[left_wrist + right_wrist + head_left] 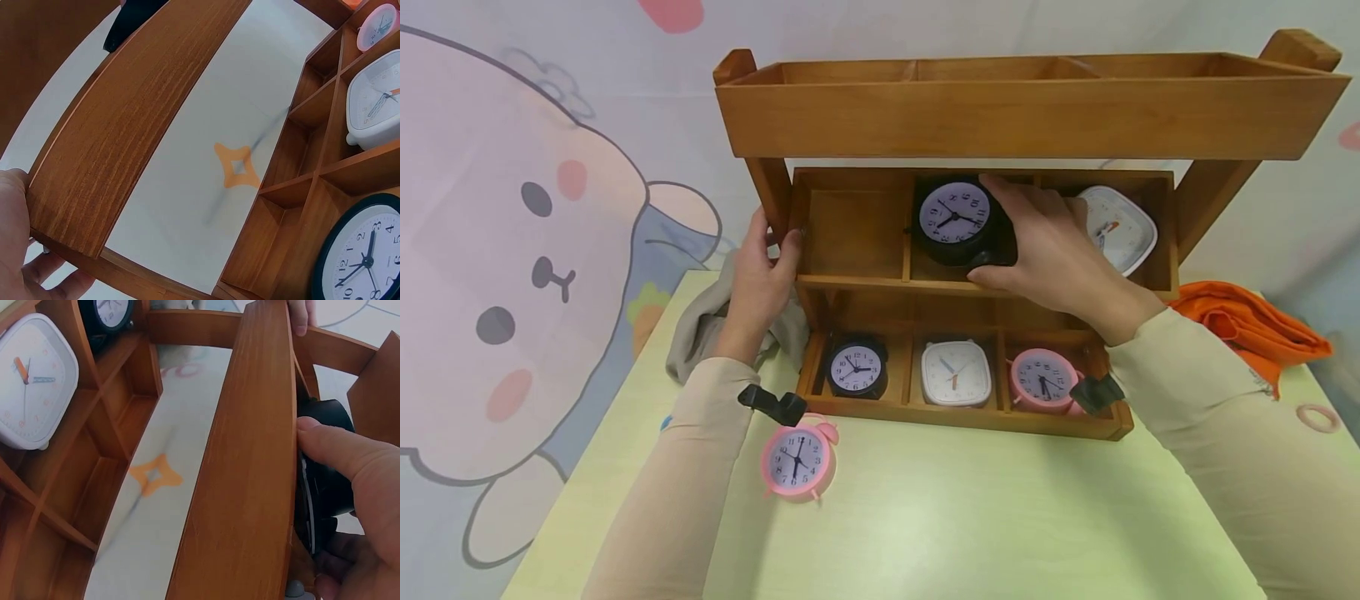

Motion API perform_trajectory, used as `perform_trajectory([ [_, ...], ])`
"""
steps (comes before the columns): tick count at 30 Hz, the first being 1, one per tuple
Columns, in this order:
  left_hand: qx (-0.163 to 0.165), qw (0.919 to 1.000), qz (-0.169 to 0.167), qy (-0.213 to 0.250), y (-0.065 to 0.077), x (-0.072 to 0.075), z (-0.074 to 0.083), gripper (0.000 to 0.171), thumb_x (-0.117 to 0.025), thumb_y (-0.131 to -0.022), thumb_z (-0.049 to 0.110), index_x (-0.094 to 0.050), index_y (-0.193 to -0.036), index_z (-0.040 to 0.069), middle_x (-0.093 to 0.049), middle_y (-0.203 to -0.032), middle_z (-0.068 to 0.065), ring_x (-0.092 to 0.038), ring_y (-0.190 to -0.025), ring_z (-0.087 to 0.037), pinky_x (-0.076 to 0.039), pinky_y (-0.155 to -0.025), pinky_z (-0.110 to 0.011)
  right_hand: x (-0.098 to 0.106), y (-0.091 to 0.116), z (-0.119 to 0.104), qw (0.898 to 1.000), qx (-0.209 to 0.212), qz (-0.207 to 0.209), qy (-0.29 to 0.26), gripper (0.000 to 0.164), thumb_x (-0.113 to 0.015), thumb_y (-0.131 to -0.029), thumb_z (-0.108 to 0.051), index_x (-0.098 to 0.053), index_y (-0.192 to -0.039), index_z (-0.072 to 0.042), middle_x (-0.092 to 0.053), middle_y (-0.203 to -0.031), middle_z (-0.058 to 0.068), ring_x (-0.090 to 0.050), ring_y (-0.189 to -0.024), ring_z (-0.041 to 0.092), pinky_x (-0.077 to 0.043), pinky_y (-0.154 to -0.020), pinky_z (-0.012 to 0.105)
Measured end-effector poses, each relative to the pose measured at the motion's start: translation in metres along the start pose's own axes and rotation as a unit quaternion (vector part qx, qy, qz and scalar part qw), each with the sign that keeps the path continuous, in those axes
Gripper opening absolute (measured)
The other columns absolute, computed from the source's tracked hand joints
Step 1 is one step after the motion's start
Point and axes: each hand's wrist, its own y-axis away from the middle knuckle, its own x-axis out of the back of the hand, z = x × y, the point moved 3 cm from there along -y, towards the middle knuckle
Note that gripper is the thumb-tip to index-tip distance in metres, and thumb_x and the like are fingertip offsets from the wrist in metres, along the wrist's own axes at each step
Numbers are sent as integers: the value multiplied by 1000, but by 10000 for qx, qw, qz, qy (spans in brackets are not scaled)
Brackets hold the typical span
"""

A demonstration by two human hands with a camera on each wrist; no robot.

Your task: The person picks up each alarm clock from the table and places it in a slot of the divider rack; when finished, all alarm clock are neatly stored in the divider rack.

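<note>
My right hand holds a black round alarm clock in the middle compartment of the wooden shelf's middle tier. Thumb and fingers span its side, and its dial faces up and forward. In the right wrist view, the black clock sits behind the tier's front board, partly hidden. Around the left end of that tier, my left hand grips the wood, thumb in front. The left wrist view shows this hand at the board's corner. A white squarish clock leans in the right compartment, partly behind my right hand.
The bottom tier holds a black clock, a white clock and a pink clock. Another pink alarm clock stands on the table. Grey cloth lies left, orange cloth and a pink ring right.
</note>
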Motion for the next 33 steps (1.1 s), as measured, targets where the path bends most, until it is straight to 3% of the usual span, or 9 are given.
perform_trajectory([
  [7, 8, 10000, -19, 26, 0, 0, 0, 50, -48, -103, 26, -35, -149, 15, -50, -142, -11, -53, -124, -28, -51, -101, -49, -3, 1, 0, 9994, 129, -305, 116, 98, -76, -84, -38, -17, -158, -11, -34, -155, 20, -30, -136, 46, -22, -97, 63],
  [14, -8, 10000, -5, 0, 1, 0, 1, 50, -48, -103, 26, -35, -149, 14, -50, -142, -12, -53, -125, -28, -51, -101, -49, -1, 0, -2, 9980, 23, -629, -3, 88, -73, -86, -33, -25, -155, -7, -42, -148, 23, -23, -138, 44, -20, -95, 63],
  [25, -22, 10000, -3, 30, 1, 0, 1, 50, -48, -103, 26, -35, -149, 12, -50, -141, -13, -54, -125, -29, -51, -101, -49, 10, 16, -7, 9984, 111, -321, -458, 80, -75, -86, -29, -34, -153, -11, -38, -154, 20, -32, -141, 44, -22, -112, 67],
  [28, -6, 10000, 4, 3, 1, 0, 1, 50, -48, -103, 26, -35, -149, 12, -50, -141, -13, -54, -125, -29, -51, -101, -49, 15, 29, -12, 9974, 178, -119, -689, 76, -74, -87, -26, -37, -151, -9, -43, -152, 16, -39, -138, 40, -30, -113, 62],
  [33, 10, 10000, -2, -28, 1, 0, 2, 50, -48, -102, 26, -35, -149, 13, -50, -142, -13, -53, -126, -29, -51, -102, -49, 16, 55, -22, 9931, 248, 58, -1145, 71, -76, -86, -22, -42, -147, -7, -52, -143, 14, -54, -119, 33, -49, -99, 52],
])
